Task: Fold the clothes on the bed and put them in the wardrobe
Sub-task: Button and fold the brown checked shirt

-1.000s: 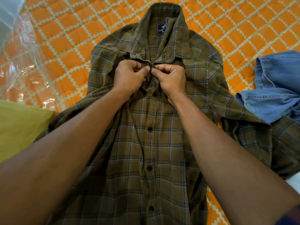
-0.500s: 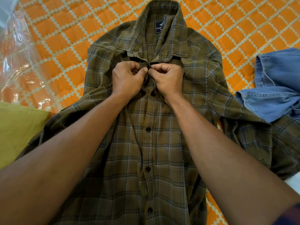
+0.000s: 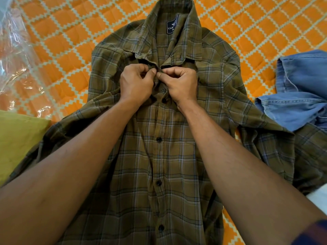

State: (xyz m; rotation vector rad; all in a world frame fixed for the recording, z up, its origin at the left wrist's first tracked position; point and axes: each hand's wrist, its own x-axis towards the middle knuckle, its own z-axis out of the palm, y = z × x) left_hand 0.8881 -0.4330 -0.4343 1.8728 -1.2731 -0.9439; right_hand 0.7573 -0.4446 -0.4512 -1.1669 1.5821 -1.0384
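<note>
One plaid shirt (image 3: 177, 147) lying flat on the orange bed (image 3: 70, 41), left hand (image 3: 136, 83) and right hand (image 3: 181, 85) both pinching its placket under the collar, four buttons done up, one denim piece (image 3: 300, 92) just right.

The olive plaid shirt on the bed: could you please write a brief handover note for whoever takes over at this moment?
Left hand: pinches the front edge of the olive-green plaid button-up shirt just under its collar.
Right hand: pinches the opposite edge there.
The shirt lies front up on the orange quilted bedcover; a crumpled blue denim garment lies beside it on the right.
Done: four lower buttons look fastened.
Left: the button at the collar, folding both garments, then the wardrobe (not in view).
</note>
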